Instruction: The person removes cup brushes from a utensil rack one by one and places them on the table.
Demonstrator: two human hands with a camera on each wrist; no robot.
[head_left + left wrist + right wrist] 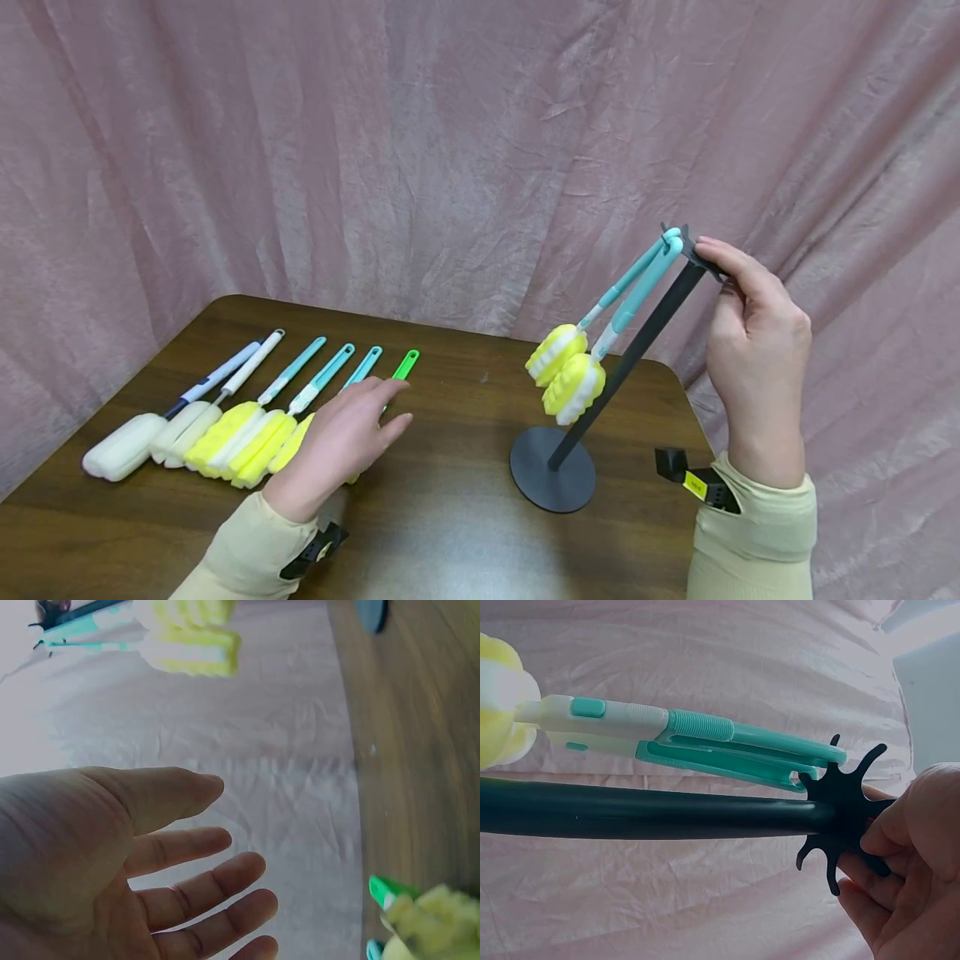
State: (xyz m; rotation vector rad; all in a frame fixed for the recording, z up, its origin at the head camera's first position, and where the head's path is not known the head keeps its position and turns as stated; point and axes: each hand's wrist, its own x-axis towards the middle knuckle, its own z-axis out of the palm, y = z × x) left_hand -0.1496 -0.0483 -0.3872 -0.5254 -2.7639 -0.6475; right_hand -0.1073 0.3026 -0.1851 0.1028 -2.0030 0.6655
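Note:
My right hand (761, 342) pinches the hooked top (844, 806) of a black stand between thumb and fingers. From two of its hooks hang sponge bottle brushes (637, 287) with teal handles and yellow-and-white heads. Over the right end of a row of brushes on the table is my left hand (352, 442), fingers loosely spread and holding nothing. Beside its fingertips in the head view shows a green-handled brush (406, 365), its head mostly hidden by the hand. In the left wrist view the palm and fingers (217, 889) are bare.
Left of the hand lie several teal-handled brushes (296, 367) with yellow-and-white heads, a white-handled brush (255, 362) and a blue-handled one (221, 371). The stand's round base (536, 475) rests on the brown table (450, 517). A pink curtain (450, 150) hangs behind.

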